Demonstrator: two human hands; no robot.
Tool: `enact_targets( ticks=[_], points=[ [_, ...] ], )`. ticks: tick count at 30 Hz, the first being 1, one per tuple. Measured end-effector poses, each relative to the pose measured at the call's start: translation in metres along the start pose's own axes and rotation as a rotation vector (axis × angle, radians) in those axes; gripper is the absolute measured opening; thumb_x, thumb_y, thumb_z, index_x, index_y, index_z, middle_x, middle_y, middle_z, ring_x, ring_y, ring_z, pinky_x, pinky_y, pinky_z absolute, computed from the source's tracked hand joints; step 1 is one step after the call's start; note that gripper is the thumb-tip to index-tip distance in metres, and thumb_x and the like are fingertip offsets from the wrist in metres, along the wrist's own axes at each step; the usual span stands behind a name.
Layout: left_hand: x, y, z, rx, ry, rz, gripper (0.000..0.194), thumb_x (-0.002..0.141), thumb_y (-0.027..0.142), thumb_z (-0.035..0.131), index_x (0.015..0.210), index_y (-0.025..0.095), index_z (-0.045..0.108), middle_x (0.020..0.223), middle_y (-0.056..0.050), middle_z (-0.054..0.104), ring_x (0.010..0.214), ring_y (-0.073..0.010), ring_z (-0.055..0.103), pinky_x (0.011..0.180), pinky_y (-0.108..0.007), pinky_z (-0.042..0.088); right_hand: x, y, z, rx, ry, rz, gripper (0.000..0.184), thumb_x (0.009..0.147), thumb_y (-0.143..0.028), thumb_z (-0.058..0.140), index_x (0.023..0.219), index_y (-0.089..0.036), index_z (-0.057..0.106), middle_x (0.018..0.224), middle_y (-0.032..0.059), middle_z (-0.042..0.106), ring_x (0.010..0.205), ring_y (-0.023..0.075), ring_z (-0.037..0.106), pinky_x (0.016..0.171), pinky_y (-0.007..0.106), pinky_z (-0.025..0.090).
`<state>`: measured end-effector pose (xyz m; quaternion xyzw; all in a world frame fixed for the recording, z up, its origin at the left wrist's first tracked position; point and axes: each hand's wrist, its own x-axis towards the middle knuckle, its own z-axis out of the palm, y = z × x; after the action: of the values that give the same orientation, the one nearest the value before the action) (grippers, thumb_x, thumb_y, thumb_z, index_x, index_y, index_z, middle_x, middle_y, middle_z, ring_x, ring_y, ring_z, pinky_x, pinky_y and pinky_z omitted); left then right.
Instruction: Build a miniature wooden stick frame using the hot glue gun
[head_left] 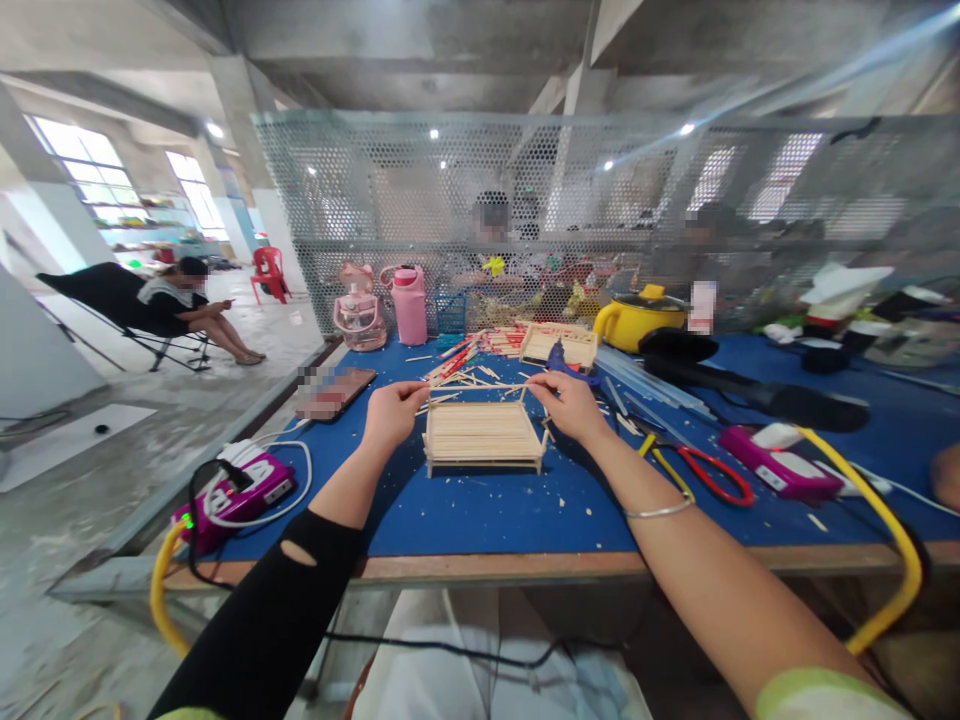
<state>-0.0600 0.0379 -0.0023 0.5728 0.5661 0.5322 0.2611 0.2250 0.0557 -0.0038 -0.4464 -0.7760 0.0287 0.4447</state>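
My left hand [394, 412] and my right hand [571, 405] pinch the two ends of a thin wooden stick [480, 387]. The stick lies level along the far side of a small frame [484, 435] built of pale wooden sticks, with a slatted top and short corner posts. Whether the stick touches the posts, I cannot tell. Past my right hand is a blue glue gun [561, 360], partly hidden. Loose sticks [499, 343], some coloured red, are heaped behind the frame, beside a second stick-built piece [566, 347].
A phone [337, 392] and purple power strip [244, 497] lie left; another power strip [780, 465], red-handled tool [716, 475] and translucent rods [652, 380] lie right. Behind stand a pink bottle [409, 308], yellow pot [641, 320] and mesh screen [420, 190]. A person sits far left.
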Motion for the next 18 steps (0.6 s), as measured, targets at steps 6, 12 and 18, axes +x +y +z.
enact_targets(
  ticks=[6, 12, 18],
  points=[
    [0.002, -0.003, 0.002, -0.117, -0.019, -0.052, 0.023, 0.067, 0.030, 0.070, 0.082, 0.015, 0.076, 0.072, -0.005, 0.072, 0.074, -0.0203, 0.061, 0.074, -0.030, 0.045, 0.000, -0.003, -0.001, -0.010, -0.017, -0.024, 0.020, 0.085, -0.033, 0.055, 0.085, -0.020, 0.071, 0.086, 0.0049, 0.072, 0.079, 0.0185, 0.064, 0.076, 0.030, 0.048],
    [0.007, -0.009, 0.011, -0.312, -0.067, -0.176, 0.035, 0.074, 0.041, 0.063, 0.096, 0.014, 0.071, 0.076, -0.005, 0.070, 0.065, -0.0132, 0.059, 0.063, -0.026, 0.048, 0.001, -0.004, -0.002, -0.006, -0.006, -0.032, 0.018, 0.084, -0.031, 0.056, 0.084, -0.022, 0.071, 0.086, 0.0050, 0.073, 0.082, 0.0202, 0.066, 0.078, 0.033, 0.049],
    [0.005, -0.003, 0.010, -0.352, -0.101, -0.252, 0.039, 0.069, 0.050, 0.067, 0.084, 0.014, 0.071, 0.083, -0.007, 0.070, 0.059, -0.0111, 0.054, 0.049, -0.020, 0.037, 0.001, -0.002, -0.004, -0.011, 0.012, -0.024, 0.018, 0.083, -0.032, 0.056, 0.083, -0.022, 0.071, 0.086, 0.0050, 0.073, 0.082, 0.0205, 0.067, 0.079, 0.033, 0.050]
  ],
)
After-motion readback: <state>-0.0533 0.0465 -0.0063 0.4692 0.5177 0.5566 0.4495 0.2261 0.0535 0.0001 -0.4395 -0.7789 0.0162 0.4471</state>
